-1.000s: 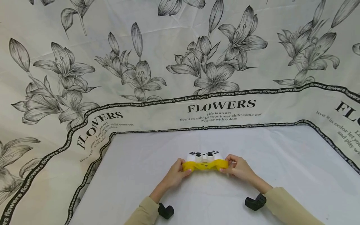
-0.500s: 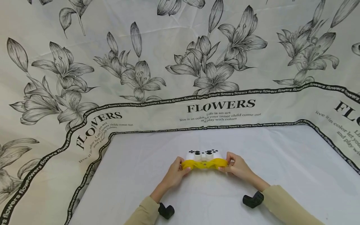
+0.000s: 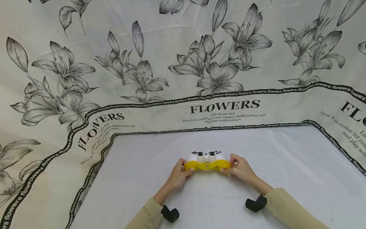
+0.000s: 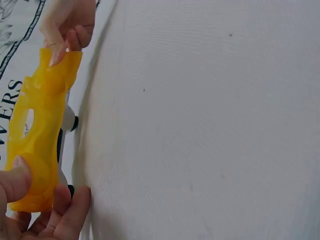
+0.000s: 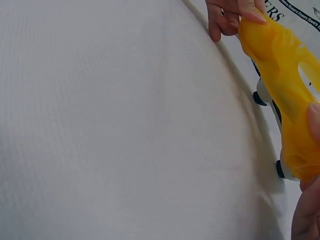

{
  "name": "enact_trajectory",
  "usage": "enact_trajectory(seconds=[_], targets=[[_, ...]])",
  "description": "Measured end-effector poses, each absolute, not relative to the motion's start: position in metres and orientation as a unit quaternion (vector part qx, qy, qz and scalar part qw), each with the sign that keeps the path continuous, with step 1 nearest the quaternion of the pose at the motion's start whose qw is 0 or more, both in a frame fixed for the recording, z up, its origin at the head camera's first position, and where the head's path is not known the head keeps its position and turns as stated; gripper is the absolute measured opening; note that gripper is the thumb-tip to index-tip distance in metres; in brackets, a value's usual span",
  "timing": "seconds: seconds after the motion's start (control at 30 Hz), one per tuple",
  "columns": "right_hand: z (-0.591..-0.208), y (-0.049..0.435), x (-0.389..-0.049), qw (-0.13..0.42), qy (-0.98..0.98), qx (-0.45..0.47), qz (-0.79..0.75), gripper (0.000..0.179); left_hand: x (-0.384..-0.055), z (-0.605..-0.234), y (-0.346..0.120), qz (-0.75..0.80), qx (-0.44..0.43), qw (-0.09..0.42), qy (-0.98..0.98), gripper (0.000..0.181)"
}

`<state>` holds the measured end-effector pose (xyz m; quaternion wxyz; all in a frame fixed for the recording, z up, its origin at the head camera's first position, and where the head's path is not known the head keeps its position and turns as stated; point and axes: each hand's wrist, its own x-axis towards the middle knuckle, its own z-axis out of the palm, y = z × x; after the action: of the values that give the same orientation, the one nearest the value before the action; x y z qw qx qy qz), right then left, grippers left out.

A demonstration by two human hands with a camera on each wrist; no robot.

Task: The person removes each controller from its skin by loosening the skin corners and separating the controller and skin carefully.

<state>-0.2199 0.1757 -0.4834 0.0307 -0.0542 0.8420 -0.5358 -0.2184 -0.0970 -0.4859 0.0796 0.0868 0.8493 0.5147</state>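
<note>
A white game controller (image 3: 193, 157) with black buttons and thumbsticks faces up in the head view. A yellow, rubbery controller cover (image 3: 197, 165) wraps its near side, including both grips. My left hand (image 3: 178, 175) pinches the cover's left end, thumb on the near face and fingers behind. At the opposite end my right hand (image 3: 242, 170) pinches the cover between thumb and fingers. In the left wrist view the cover (image 4: 46, 135) looks stretched, with an oval opening in it. The right wrist view shows the cover (image 5: 285, 75) wrinkled, black thumbsticks poking out beside it.
White cloth covers the table (image 3: 143, 152) beneath the hands. Behind it hangs a floral-printed curtain (image 3: 160, 117) that also rises along both sides. A black wrist device (image 3: 171, 214) is on the left wrist, with a similar wrist device (image 3: 256, 203) on the right.
Both hands, with the controller and cover between them, have shifted slightly away from the body. The right forearm has drifted a little left. Both hands keep hold of the cover.
</note>
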Motion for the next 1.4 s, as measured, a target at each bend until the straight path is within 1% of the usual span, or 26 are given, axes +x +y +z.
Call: enact_trajectory(seconds=[0.27,0.43,0.83,1.17,1.4], targets=[[-0.483,0.177,-0.214,0.025,0.848,-0.067,-0.526,0.046,-0.214,-0.485,-0.091,0.498,0.06,0.073,0.862,0.021],[-0.483,0.175,-0.214,0.023,0.847,-0.07,-0.527,0.046,-0.214,-0.483,-0.091,0.488,0.064,0.064,0.868,0.021],[-0.486,0.175,-0.21,0.008,0.841,-0.093,-0.533,0.044,-0.212,-0.482,-0.09,0.467,0.062,0.065,0.879,0.019],[-0.483,0.174,-0.207,0.0,0.849,-0.113,-0.516,0.042,-0.207,-0.479,-0.089,0.463,0.068,0.069,0.881,0.017],[-0.485,0.172,-0.208,-0.008,0.869,-0.113,-0.482,0.042,-0.209,-0.479,-0.091,0.463,0.082,0.06,0.881,0.015]])
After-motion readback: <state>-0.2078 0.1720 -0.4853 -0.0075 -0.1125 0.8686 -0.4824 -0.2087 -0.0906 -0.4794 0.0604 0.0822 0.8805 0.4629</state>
